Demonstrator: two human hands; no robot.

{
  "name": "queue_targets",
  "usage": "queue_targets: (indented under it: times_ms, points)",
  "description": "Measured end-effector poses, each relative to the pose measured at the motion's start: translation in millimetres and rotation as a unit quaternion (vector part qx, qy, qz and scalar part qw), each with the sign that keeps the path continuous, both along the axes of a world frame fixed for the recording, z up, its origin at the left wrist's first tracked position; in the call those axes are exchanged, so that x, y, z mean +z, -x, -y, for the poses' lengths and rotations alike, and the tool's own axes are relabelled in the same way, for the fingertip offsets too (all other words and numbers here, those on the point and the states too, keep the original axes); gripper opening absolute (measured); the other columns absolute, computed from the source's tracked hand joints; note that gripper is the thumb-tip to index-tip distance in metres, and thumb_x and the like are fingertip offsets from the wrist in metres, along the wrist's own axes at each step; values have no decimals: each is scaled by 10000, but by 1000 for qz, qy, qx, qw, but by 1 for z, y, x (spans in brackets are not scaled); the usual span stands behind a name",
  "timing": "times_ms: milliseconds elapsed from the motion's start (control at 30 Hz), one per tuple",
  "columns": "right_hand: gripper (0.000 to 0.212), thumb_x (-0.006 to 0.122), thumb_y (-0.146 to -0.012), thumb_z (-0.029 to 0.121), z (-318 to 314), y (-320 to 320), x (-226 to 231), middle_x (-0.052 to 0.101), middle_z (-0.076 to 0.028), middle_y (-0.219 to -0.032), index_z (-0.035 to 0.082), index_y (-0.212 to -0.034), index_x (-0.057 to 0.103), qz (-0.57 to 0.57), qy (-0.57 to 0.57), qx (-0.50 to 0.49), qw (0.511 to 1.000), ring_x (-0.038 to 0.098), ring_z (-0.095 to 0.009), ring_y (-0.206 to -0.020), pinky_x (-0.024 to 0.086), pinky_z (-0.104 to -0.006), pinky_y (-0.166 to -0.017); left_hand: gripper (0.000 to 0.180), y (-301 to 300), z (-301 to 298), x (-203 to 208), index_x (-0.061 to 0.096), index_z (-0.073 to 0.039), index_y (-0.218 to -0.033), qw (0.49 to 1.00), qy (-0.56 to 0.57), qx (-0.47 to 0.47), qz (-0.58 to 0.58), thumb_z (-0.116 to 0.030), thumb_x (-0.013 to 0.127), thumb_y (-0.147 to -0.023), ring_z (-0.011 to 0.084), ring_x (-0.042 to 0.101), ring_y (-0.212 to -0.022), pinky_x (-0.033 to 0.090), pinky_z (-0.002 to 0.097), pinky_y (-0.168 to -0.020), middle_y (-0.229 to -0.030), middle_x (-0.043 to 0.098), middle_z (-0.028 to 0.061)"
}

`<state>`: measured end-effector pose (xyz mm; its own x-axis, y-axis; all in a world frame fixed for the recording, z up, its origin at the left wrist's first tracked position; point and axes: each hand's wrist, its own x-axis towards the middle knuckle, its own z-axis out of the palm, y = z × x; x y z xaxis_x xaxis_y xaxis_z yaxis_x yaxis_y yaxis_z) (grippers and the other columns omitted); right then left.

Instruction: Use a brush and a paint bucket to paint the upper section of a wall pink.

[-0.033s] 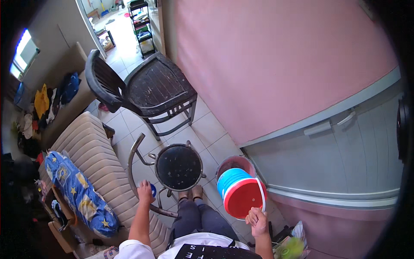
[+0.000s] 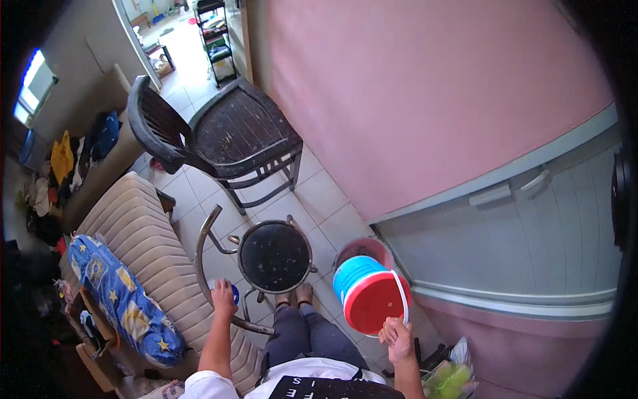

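My right hand (image 2: 397,336) grips the white handle of a blue bucket (image 2: 359,272), which hangs tilted with its red bottom facing me. Just behind it, a second, reddish bucket (image 2: 364,246) stands on the tiled floor by the wall. My left hand (image 2: 224,297) is closed on the curved metal rail (image 2: 203,249) of a round black stool (image 2: 275,256) that stands right in front of my feet. A small blue object (image 2: 235,292) shows beside my left hand; what it is I cannot tell.
A dark wooden armchair (image 2: 239,133) stands beyond the stool. A beige sofa (image 2: 139,226) with a blue star-patterned cushion (image 2: 123,299) is on my left. A pink wall and grey door (image 2: 531,226) close off the right. Something green (image 2: 452,380) lies at my lower right.
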<state>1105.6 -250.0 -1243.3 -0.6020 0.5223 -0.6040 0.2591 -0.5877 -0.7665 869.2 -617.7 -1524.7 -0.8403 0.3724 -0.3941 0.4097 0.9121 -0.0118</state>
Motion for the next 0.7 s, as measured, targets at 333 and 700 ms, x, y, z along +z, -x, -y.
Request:
queue_targets:
  times_ms: [333,700]
  points:
    - [406,541,-840,154,21,23,-4,295,30,-418,141,-480,355,35,62,-2,997,283,-96,-353,331,-287,-438,908,-19,65,2,488,-58,-1249,995,88,-17,47,-272,842,-440,326,397,-1197,446,372,-902,-1279,433,111]
    - [438,517,-872,200,14,-13,-16,299,16,-411,168,-485,314,14,187,-86,979,292,-119,-348,367,-305,-458,1004,-9,87,23,437,-69,-1257,995,57,32,72,-296,882,-386,406,368,-1235,413,442,-1009,-1357,372,188]
